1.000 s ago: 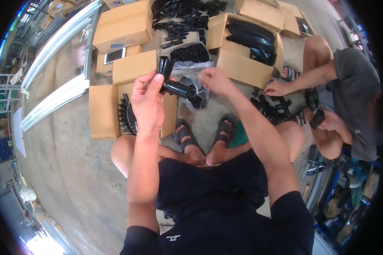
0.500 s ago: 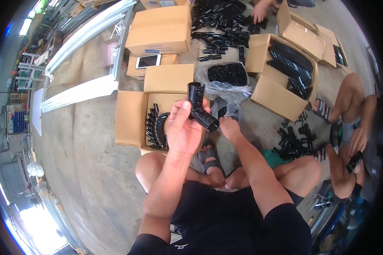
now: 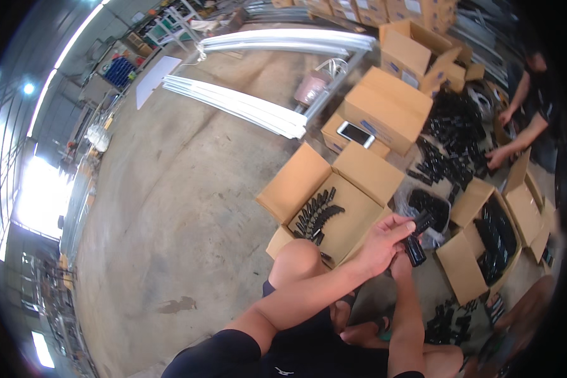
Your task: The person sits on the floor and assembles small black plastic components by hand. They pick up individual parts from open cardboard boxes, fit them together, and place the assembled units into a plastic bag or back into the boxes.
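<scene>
A glossy black bent pipe fitting (image 3: 416,251) is gripped in my left hand (image 3: 381,242), its thumb lying along the top. Just below, my right hand (image 3: 400,263) is closed up against the fitting, its fingertips mostly hidden; whatever it pinches does not show. To the left of both hands stands an open cardboard box (image 3: 368,173), where several black fittings (image 3: 318,213) lie in a curved row. Beyond my hands sits a clear plastic bag (image 3: 402,200) holding small black parts (image 3: 428,203).
A phone (image 3: 356,134) rests on a carton beside a closed box (image 3: 384,104). At right, another open box (image 3: 461,261) holds black pieces. A co-worker's hand (image 3: 498,157) is at a pile of black parts (image 3: 453,126). White strips (image 3: 233,104) lie on the floor.
The view has swung left. My right hand has left the plastic bag and come up to the fitting. My left hand still holds the fitting.
</scene>
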`<move>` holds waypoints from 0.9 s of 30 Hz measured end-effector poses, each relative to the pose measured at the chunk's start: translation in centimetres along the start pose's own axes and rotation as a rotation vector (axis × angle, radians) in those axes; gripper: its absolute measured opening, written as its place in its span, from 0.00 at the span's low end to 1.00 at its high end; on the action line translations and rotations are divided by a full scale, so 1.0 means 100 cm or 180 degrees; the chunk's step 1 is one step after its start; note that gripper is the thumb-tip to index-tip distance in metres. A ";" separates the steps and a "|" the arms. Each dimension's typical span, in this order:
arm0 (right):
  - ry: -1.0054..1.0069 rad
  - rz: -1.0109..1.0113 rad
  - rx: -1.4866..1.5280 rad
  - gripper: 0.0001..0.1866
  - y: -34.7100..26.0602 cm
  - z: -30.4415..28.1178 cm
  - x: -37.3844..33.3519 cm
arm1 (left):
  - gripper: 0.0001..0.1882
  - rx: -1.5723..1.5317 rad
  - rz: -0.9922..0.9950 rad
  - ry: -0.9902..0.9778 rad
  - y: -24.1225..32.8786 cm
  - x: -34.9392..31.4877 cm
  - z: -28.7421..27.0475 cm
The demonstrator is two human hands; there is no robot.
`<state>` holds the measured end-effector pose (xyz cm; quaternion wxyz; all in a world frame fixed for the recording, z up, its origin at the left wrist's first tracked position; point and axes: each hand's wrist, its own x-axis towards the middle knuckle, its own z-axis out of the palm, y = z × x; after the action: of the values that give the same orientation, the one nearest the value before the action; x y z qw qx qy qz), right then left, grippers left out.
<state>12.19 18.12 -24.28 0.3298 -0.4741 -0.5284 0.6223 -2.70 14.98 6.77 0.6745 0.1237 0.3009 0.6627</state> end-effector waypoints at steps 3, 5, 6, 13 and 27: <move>-0.0010 -0.0007 -0.2692 0.23 -0.010 -0.008 0.000 | 0.10 0.0016 0.0208 0.0108 -0.009 -0.003 -0.008; 0.0373 -0.0537 -0.2655 0.22 0.005 -0.017 0.006 | 0.10 0.0085 0.0184 0.0233 -0.016 -0.002 -0.007; 0.0505 -0.0714 -0.2634 0.21 0.007 -0.022 0.005 | 0.10 0.0126 0.0170 0.0154 -0.018 -0.002 -0.006; -0.0254 -0.0820 -0.2190 0.13 -0.047 -0.051 -0.024 | 0.08 0.0318 0.0416 0.0386 -0.023 0.000 -0.006; -0.0139 -0.0443 -0.3586 0.11 -0.009 -0.006 -0.040 | 0.08 0.0377 0.0042 0.0145 -0.028 -0.024 0.019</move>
<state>14.06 14.86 -22.44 0.0551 -0.5279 -0.8154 0.2309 0.79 12.83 7.29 0.6546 0.1503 0.3541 0.6508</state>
